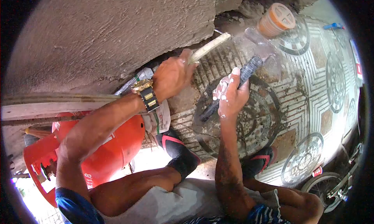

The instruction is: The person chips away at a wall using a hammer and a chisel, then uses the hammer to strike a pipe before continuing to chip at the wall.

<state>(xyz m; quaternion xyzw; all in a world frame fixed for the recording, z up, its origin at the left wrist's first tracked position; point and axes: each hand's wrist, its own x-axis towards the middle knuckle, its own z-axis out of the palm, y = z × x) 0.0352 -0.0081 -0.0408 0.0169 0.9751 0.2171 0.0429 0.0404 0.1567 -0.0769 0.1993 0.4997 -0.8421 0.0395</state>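
My left hand (174, 76), with a gold and black watch on its wrist, is closed round one end of a pale, flat stick-like piece (210, 46). The far end of this piece points up and right, beside the broken lower edge of the wall (128, 33). In my right hand (232, 93) is a hammer (251, 66), gripped by its dark, tape-wrapped handle. Its head is smeared by motion over the floor, near the orange tub. White paste or dust coats my right fingers and thumb.
An orange tub with a lid (276, 20) stands by the wall's broken base. Patterned tiles (331, 72) cover the floor, with dirt scattered on them. A red gas cylinder (117, 150) and a wooden beam (66, 106) are at left. A bicycle wheel (326, 187) is at lower right.
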